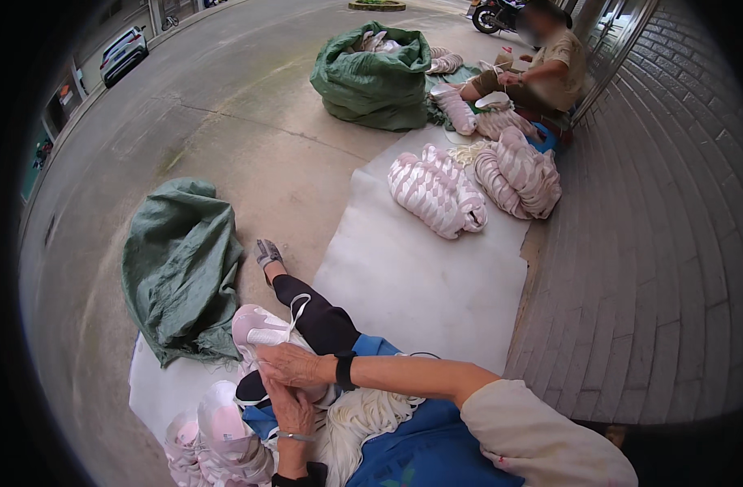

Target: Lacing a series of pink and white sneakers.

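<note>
A pink and white shoe upper (252,323), toe pointing away, rests over my lap. A white shoelace (301,305) loops up from its eyelets. My right hand (294,364) bends over the shoe's opening with its fingers closed. My left hand (290,404) comes up from below, and its closed fingers meet the right ones at the shoe's side. Exactly what the fingertips pinch is hidden. A thick bundle of white shoelaces (359,422) lies across my blue apron (424,450), next to my left wrist.
Stacked pink shoe uppers (225,426) stand at lower left. Beyond them slumps a green sack (180,268). On the white sheet (420,284) lie bundled shoe uppers (438,191). Farther off are a full green sack (371,81) and a seated person (550,73) handling shoes. A brick wall (647,243) borders the right.
</note>
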A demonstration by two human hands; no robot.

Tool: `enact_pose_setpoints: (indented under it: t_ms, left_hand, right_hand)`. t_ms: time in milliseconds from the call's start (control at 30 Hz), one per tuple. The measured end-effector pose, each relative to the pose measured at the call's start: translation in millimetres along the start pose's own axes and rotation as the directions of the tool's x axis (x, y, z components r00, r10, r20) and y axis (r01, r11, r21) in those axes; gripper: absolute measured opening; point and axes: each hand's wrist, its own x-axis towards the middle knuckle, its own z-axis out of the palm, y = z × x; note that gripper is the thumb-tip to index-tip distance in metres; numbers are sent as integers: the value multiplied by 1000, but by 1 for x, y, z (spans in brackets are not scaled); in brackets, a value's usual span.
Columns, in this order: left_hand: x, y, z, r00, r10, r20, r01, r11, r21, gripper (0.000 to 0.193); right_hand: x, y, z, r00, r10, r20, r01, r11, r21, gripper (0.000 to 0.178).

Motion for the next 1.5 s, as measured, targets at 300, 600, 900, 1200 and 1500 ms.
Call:
enact_pose_setpoints:
  t_ms: [300,600,900,1200,1500]
  left_hand:
    - [-4,26,-59,618,-398,678,783,231,-578,64]
    - [36,37,10,747,-8,665,542,-572,-615,45]
    - [-30,150,-69,691,384,612,306,611,-730,37]
    - [0,96,-88,478,72,875,557,746,-366,34]
    - [47,18,-55,818,-454,353,543,811,-218,42]
  right_hand:
    - [-50,-104,-107,529,483,698,-847,360,392,25]
    - [-120,-143,-175,547,292,784,-805,440,398,27]
    - [-61,-70,-65,420,619,664,-839,-14,543,30]
    - [-91,-36,-107,572,500,650,-818,296,493,30]
    - [-62,-66,-58,636,263,726,-647,695,314,36]
